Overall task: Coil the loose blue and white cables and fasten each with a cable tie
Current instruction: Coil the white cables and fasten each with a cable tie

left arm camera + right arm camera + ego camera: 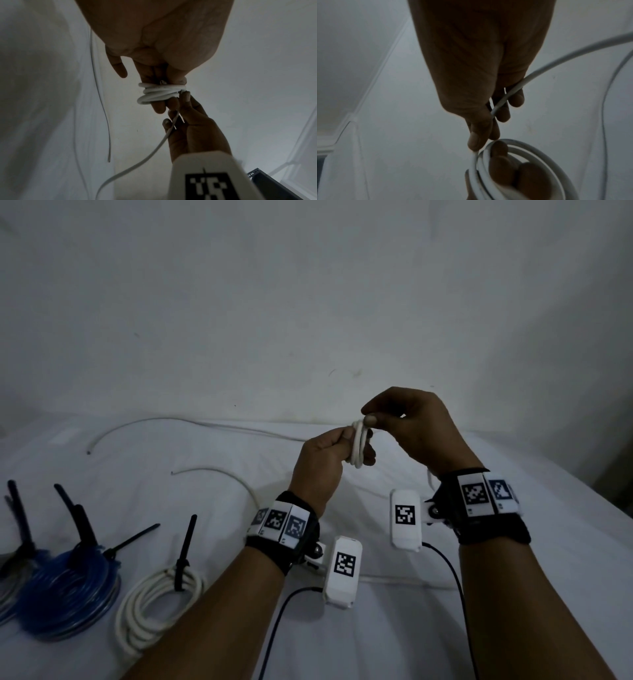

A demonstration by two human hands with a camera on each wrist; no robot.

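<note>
White sheet (513, 594) covers the whole work surface, dim light. Head view: I see both hands raised above the middle of the surface, meeting on a small white coil (359, 445). The left hand (325, 460) has its fingers curled through the loops, thumb pressed on the near side. The right hand (411, 426) pinches the top of the coil with thumb and forefinger. Toward the near left corner lie a finished white coil (150, 607) closed with a black cable tie (185, 556), a blue coil (65, 594) with black ties standing up from it, and a greyish coil (7, 594) cut off by the left edge. Two thin loose cables (212, 474) lie along the far half of the surface.

Left wrist view: the left hand (171, 40) has several turns of the white coil (159, 93) wound round its fingers; the little finger sticks out free. The right hand (193, 128) comes in from below, fingertips at the coil, and the cable's loose tail (137, 162) runs through its fingers and down to the sheet.

Right wrist view: the right hand (479, 67) nips the rim of the coil (513, 173) with its thumb, the tail (556, 60) passing between its other fingers. Left fingertips (501, 166) show inside the loops.
</note>
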